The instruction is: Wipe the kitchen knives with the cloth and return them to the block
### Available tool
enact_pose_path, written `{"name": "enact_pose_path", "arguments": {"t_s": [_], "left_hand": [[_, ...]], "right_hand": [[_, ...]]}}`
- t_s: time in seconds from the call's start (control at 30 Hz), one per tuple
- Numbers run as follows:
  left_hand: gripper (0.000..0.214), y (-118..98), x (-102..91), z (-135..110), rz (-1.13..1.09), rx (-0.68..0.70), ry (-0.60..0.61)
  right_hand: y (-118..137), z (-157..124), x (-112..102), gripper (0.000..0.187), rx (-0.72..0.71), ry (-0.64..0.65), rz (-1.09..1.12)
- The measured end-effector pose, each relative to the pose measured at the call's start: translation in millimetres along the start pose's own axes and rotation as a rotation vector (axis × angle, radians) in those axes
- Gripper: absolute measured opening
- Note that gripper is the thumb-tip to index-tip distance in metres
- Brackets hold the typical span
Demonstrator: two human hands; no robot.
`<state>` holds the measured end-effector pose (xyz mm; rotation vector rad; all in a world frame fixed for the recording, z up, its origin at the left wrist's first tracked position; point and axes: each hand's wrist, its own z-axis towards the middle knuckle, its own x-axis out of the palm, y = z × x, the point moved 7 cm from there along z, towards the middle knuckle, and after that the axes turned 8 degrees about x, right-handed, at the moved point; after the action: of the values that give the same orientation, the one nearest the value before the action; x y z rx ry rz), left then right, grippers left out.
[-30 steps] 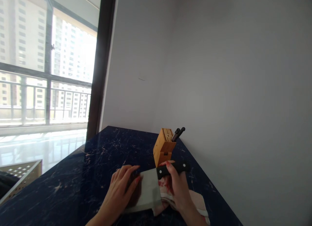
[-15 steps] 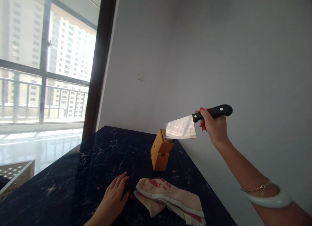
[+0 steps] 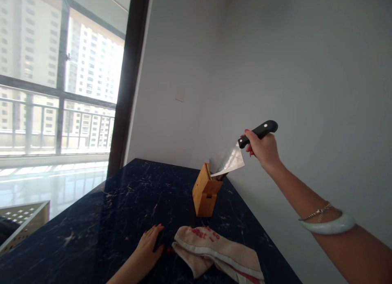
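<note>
My right hand (image 3: 262, 148) is closed round the black handle of a cleaver (image 3: 228, 160), held in the air by the wall. The broad steel blade tilts down, its tip at the top of a wooden knife block (image 3: 206, 190) that stands on the dark marble counter (image 3: 101, 218). My left hand (image 3: 148, 248) lies flat on the counter with fingers stretched out, just left of a folded beige cloth with red print (image 3: 214, 250). A pale bangle and a thin chain sit on my right wrist.
A grey wall runs along the counter's right and back. A dark window frame (image 3: 128, 79) and a tall window with a railing are to the left. A perforated metal basket (image 3: 23, 222) shows at the lower left, below the counter's edge.
My right hand lifted the cleaver off the cloth, raised it toward the wall, then tipped its blade down to the knife block. My left hand slid back and stayed flat on the counter.
</note>
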<state>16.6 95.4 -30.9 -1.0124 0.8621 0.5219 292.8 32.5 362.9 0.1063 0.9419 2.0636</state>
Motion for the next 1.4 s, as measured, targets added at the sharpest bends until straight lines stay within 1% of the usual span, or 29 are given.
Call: {"name": "enact_pose_path", "arguments": {"t_s": [0.1, 0.2, 0.27, 0.4, 0.47, 0.57, 0.7, 0.8, 0.87, 0.93, 1.0, 1.07, 1.13, 1.2, 1.3, 1.4], "left_hand": [[0.049, 1, -0.5, 0, -0.009, 0.011, -0.066], [0.049, -1, -2.7, -1, -0.01, 0.021, -0.086], [0.05, -4, -5.1, -2, 0.01, 0.019, -0.066], [0.052, -13, -9.1, -4, 0.071, 0.006, 0.023], [0.053, -17, -11.1, -5, 0.088, 0.013, 0.041], [0.053, -20, -11.9, -5, 0.105, 0.019, 0.048], [0.053, -16, -8.4, -4, 0.109, 0.004, 0.055], [0.052, -14, -7.9, -3, 0.065, 0.019, 0.005], [0.052, -12, -7.8, -3, 0.042, 0.026, -0.025], [0.052, -11, -6.5, -3, 0.052, 0.026, -0.021], [0.052, -10, -5.0, -2, 0.071, 0.031, -0.011], [0.052, -9, -4.3, -1, 0.083, 0.038, -0.008], [0.053, -7, -3.3, 0, 0.092, 0.036, 0.006], [0.054, -7, -2.1, 1, 0.108, 0.03, 0.036], [0.056, -7, -1.5, 2, 0.145, 0.019, 0.068], [0.057, -7, -0.3, 2, 0.155, 0.01, 0.078]], "right_hand": [[3, 4, 6, 0.034, -0.003, 0.02, -0.022], [6, 9, 11, 0.034, 0.002, 0.023, -0.054], [8, 12, 14, 0.034, 0.001, 0.027, -0.077], [14, 17, 21, 0.034, -0.014, 0.05, -0.117], [16, 18, 23, 0.034, -0.022, 0.059, -0.134], [18, 17, 25, 0.034, -0.025, 0.079, -0.146], [17, 15, 28, 0.035, -0.014, 0.112, -0.139], [12, 16, 34, 0.035, 0.017, 0.147, -0.157], [7, 19, 42, 0.035, 0.053, 0.164, -0.174], [1, 23, 52, 0.035, 0.084, 0.182, -0.191], [-6, 25, 66, 0.035, 0.115, 0.225, -0.217], [-15, 26, 84, 0.034, 0.164, 0.295, -0.261], [-25, 24, 100, 0.033, 0.214, 0.339, -0.349], [-32, 23, 111, 0.033, 0.227, 0.324, -0.497], [-42, 21, 122, 0.033, 0.257, 0.291, -0.695], [-55, 16, 132, 0.029, 0.328, 0.356, -0.748]]}}
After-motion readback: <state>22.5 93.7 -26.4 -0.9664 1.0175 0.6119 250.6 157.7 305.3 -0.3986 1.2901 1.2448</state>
